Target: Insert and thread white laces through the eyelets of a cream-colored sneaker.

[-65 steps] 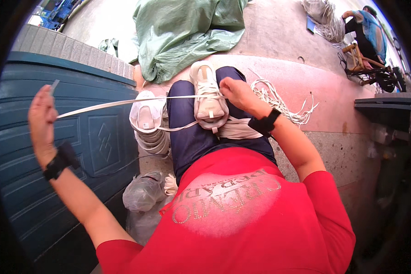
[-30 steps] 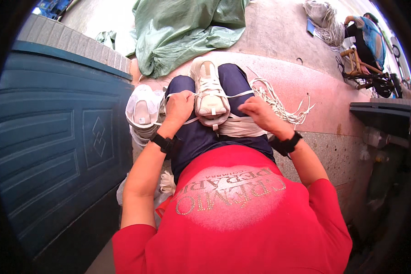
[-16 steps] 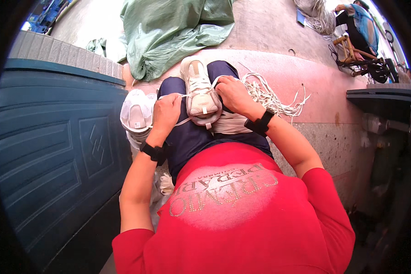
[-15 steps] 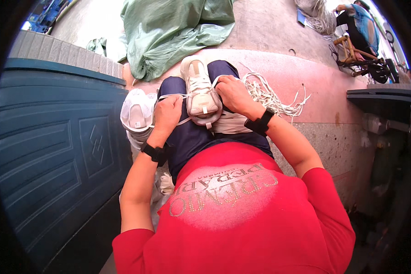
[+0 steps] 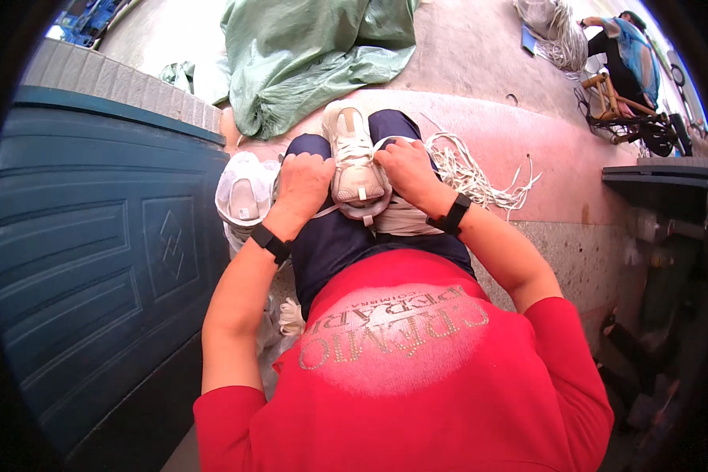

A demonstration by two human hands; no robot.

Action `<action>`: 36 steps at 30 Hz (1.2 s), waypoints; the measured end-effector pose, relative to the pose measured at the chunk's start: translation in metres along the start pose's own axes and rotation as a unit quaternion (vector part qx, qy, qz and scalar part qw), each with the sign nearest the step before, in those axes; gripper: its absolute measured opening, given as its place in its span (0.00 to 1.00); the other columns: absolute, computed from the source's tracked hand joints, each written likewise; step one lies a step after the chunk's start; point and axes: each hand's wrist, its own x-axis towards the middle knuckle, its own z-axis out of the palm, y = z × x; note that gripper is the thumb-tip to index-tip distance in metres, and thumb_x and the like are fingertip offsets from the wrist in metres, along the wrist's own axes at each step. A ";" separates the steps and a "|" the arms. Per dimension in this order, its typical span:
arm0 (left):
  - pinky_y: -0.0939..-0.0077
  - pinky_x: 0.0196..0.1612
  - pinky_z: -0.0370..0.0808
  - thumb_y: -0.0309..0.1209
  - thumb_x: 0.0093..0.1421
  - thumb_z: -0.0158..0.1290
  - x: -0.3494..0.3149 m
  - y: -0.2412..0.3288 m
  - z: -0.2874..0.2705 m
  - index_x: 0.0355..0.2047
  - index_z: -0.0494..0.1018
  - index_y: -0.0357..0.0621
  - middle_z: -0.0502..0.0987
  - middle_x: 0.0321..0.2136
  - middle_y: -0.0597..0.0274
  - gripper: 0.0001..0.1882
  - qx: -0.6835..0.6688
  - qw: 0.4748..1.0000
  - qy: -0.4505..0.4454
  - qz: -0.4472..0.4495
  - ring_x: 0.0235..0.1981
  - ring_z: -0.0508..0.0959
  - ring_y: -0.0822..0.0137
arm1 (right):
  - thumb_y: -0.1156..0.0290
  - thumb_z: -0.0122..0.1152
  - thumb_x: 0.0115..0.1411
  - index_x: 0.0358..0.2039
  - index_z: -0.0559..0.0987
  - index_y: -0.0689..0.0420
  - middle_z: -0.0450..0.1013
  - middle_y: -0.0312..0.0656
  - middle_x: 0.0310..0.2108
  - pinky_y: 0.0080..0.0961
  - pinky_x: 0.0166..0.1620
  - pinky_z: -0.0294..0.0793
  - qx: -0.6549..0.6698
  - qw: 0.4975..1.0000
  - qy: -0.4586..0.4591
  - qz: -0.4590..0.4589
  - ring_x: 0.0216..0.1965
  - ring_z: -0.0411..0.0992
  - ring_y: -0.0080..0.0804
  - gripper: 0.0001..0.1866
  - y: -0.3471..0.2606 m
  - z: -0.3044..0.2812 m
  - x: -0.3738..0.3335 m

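A beige sneaker (image 5: pixel 359 179) rests between my knees, its toe pointing away from me, with a white shoelace (image 5: pixel 352 149) threaded across its tongue. My left hand (image 5: pixel 305 185) is closed against the shoe's left side, gripping one part of the lace; a loose length trails below it. On the other side my right hand (image 5: pixel 407 169) pinches the lace close to the shoe's eyelets, and a strand loops above its fingers. The fingertips of both hands are partly hidden. Beside my left knee sits another light shoe (image 5: pixel 244 197) in white wrapping.
A bundle of loose white laces (image 5: pixel 476 173) lies right of my right leg. Ahead is a green tarp (image 5: pixel 315 63). A dark blue panelled door (image 5: pixel 110 236) stands close on my left. Another person (image 5: pixel 633 59) sits at far right near a bamboo chair (image 5: pixel 603 98).
My left hand has come in to the shoe's side, where before it held the lace stretched out leftward. My right hand has slid slightly toward me along the shoe. The view has shifted a little.
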 end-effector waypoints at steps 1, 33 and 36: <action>0.64 0.26 0.64 0.25 0.48 0.44 0.003 0.000 -0.001 0.19 0.67 0.45 0.67 0.14 0.60 0.03 0.015 0.999 -0.014 0.034 0.23 0.70 0.59 | 0.71 0.51 0.47 0.25 0.74 0.53 0.71 0.37 0.25 0.34 0.36 0.61 0.000 1.000 0.001 -0.002 0.34 0.68 0.33 0.04 -0.002 0.001 -0.001; 0.86 0.11 0.59 0.22 0.45 0.56 0.111 0.015 0.015 0.49 0.61 0.36 0.72 0.19 0.61 0.29 -0.560 0.693 -0.339 -0.302 0.10 0.65 0.78 | 0.73 0.49 0.48 0.25 0.72 0.58 0.70 0.44 0.24 0.37 0.33 0.65 0.275 0.952 0.113 0.067 0.30 0.66 0.43 0.05 0.000 0.012 -0.012; 0.89 0.13 0.58 0.22 0.46 0.57 0.109 0.014 -0.006 0.46 0.63 0.39 0.70 0.19 0.66 0.26 -0.641 0.647 -0.241 -0.336 0.12 0.63 0.81 | 0.70 0.52 0.43 0.23 0.72 0.53 0.67 0.36 0.22 0.29 0.33 0.60 -0.017 0.996 0.044 -0.073 0.32 0.65 0.32 0.05 0.001 0.001 -0.005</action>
